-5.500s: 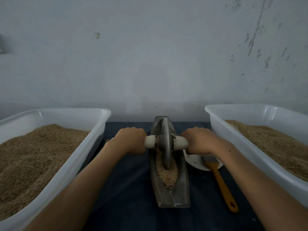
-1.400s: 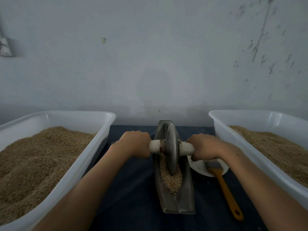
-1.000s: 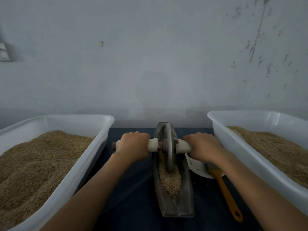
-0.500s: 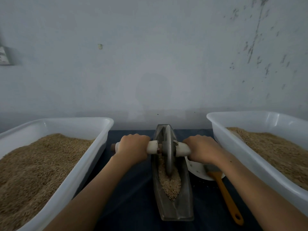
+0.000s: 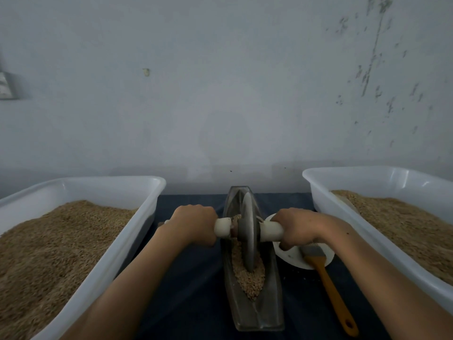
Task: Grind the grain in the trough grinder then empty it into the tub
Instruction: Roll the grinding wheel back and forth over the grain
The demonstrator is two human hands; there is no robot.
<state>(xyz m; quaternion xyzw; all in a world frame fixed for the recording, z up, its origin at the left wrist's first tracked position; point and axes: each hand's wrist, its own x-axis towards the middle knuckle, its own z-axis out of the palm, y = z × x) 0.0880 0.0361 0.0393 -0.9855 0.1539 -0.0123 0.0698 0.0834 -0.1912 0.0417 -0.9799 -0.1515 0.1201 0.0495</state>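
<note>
A grey metal trough grinder (image 5: pixel 257 312) lies lengthwise on the dark cloth between two tubs. A steel grinding wheel (image 5: pixel 249 231) stands upright in the trough, its lower rim in tan grain (image 5: pixel 250 278) heaped in the trough's near half. A pale axle handle (image 5: pixel 270 231) runs through the wheel. My left hand (image 5: pixel 195 223) grips the left end of the handle and my right hand (image 5: pixel 297 225) grips the right end. A white tub (image 5: pixel 137 192) full of grain stands on the left, and a second white tub (image 5: pixel 326 190) of grain on the right.
A white dish (image 5: pixel 291 258) lies right of the trough, partly under my right hand, with an orange-handled brush (image 5: pixel 331 293) resting on it and reaching toward me. A grey wall rises close behind. Dark cloth (image 5: pixel 191 290) covers the table.
The wheel has rolled toward me along the trough over the last half second, both hands still gripping the handle. Earlier it rolled back and forth.
</note>
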